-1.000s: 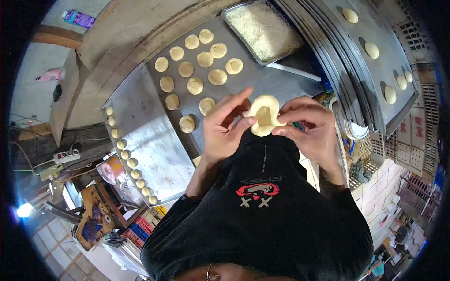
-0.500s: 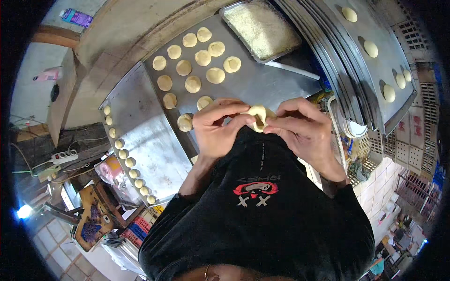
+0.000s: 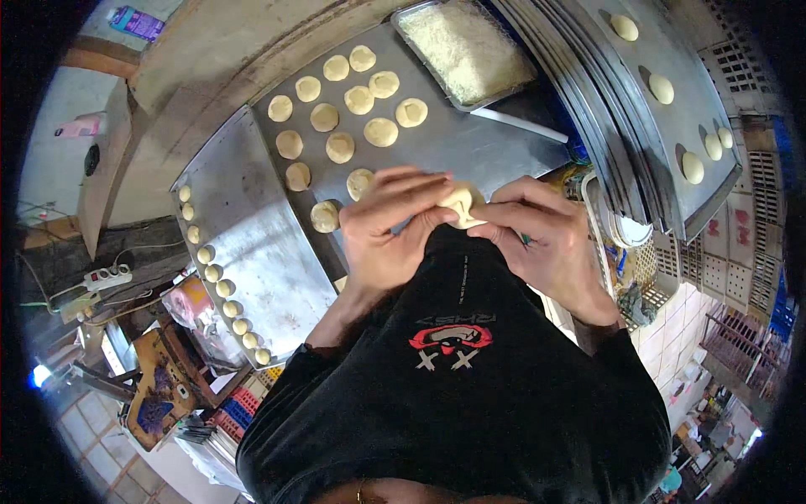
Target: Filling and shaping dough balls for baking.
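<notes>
My left hand [image 3: 386, 231] and my right hand [image 3: 537, 239] both grip a pale dough piece [image 3: 460, 204], thumbs and fingers pinched on it, its edges folded inward over a narrow gap. They hold it over the near edge of a metal tray [image 3: 378, 176], just beyond my dark top. On that tray sit several flattened dough rounds [image 3: 340, 147] with paler centres. A second, lighter tray [image 3: 248, 210] at the left carries a line of small dough balls [image 3: 205, 255].
A shallow pan of pale shreds [image 3: 462, 55] and a white rod [image 3: 520, 124] lie at the back. Stacked metal trays [image 3: 592, 101] stand right, dough balls [image 3: 661, 89] on top. A plastic crate [image 3: 646, 273] is below them. A power strip [image 3: 107, 277] is at the left.
The dough's open, cupped ring has been folded and narrowed between my fingers. My left hand moved slightly left and its fingers curled over the piece; my right fingers closed further on it.
</notes>
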A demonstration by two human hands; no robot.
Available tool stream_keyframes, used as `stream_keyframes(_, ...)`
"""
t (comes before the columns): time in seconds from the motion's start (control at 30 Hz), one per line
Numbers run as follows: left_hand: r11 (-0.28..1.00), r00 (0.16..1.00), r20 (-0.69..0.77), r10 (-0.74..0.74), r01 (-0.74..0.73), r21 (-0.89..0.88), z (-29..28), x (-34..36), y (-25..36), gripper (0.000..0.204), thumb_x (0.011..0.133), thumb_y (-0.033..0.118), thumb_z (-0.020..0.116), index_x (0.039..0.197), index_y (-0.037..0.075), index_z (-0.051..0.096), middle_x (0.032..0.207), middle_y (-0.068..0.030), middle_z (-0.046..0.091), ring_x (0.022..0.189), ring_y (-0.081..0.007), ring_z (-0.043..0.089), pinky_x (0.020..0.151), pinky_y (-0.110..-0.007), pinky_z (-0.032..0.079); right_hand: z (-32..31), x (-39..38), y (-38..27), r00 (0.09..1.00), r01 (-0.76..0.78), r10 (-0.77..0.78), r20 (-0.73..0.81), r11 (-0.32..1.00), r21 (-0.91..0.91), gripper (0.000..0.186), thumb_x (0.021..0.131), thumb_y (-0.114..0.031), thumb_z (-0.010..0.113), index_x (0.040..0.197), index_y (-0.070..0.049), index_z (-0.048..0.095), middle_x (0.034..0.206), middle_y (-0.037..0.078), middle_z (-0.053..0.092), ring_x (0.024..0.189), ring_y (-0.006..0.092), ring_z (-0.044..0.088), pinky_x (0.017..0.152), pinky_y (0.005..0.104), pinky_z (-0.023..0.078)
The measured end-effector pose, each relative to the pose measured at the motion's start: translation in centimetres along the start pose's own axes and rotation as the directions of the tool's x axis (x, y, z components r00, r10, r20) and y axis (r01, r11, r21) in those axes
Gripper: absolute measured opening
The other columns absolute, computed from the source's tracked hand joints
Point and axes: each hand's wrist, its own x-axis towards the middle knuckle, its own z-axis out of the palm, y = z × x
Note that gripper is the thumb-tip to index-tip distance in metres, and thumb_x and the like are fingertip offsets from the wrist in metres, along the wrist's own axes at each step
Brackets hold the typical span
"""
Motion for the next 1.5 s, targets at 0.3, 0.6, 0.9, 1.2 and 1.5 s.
stream_keyframes(0.3,0.997,0.997,0.04,0.063,-0.065,0.051,1.3,-0.4,1.8,0.038,0.078,-0.009,0.065,0.115,-0.001,0.067,0.116,-0.0189,0.066,0.113,-0.0304,0.062,0.105,-0.047,0.042,0.5,1.0,-0.5,0.987,0.021,-0.008,-0.161,0.997,0.081,0.018,0.069,0.003,0.077,0.084,-0.003,0.068,0.077,0.008,0.067,0.072,0.0224,0.067,0.061,0.0298,0.053)
stream_keyframes(0.6,0.996,0.966,-0.248,0.075,-0.087,-0.036,2.4,-0.4,1.9,0.04,0.077,-0.015,0.065,0.114,0.0,0.068,0.127,-0.0236,0.058,0.113,-0.0323,0.062,0.099,-0.043,0.046,1.9,0.8,0.0,0.938,0.236,-0.268,-0.218,0.958,-0.164,0.028,0.067,0.007,0.075,0.092,-0.004,0.072,0.093,0.008,0.066,0.08,0.0209,0.069,0.063,0.027,0.056)
stream_keyframes(0.9,0.665,0.84,-0.095,-0.534,0.349,-0.661,3.1,-1.4,-0.6,0.047,0.101,0.038,0.036,0.098,-0.003,0.06,0.089,-0.0118,0.061,0.078,-0.0158,0.057,0.07,-0.029,0.044,2.7,2.0,-1.8,0.999,-0.01,0.018,-0.043,0.984,0.18,0.015,0.071,-0.002,0.079,0.085,-0.004,0.071,0.081,0.008,0.067,0.066,0.0219,0.064,0.058,0.033,0.051)
stream_keyframes(1.2,0.452,0.631,0.22,-0.744,0.718,-0.528,2.0,-1.3,-1.4,0.049,0.098,0.045,0.046,0.096,-0.001,0.062,0.074,-0.0091,0.061,0.057,-0.0145,0.058,0.045,-0.027,0.043,2.3,2.0,-0.1,0.977,0.183,-0.2,0.08,0.967,0.178,0.022,0.07,0.002,0.075,0.091,-0.003,0.07,0.09,0.01,0.068,0.082,0.0274,0.069,0.07,0.0341,0.056)
stream_keyframes(1.5,0.115,0.592,0.44,-0.675,0.674,-0.729,1.7,-0.8,-0.2,0.07,0.098,0.061,0.028,0.102,-0.001,0.06,0.08,-0.0125,0.067,0.062,-0.0201,0.065,0.043,-0.027,0.046,1.3,3.1,-1.0,0.978,0.094,-0.128,0.162,0.975,0.204,0.025,0.075,0.006,0.071,0.099,-0.002,0.071,0.091,0.012,0.069,0.079,0.0233,0.069,0.063,0.0294,0.056)
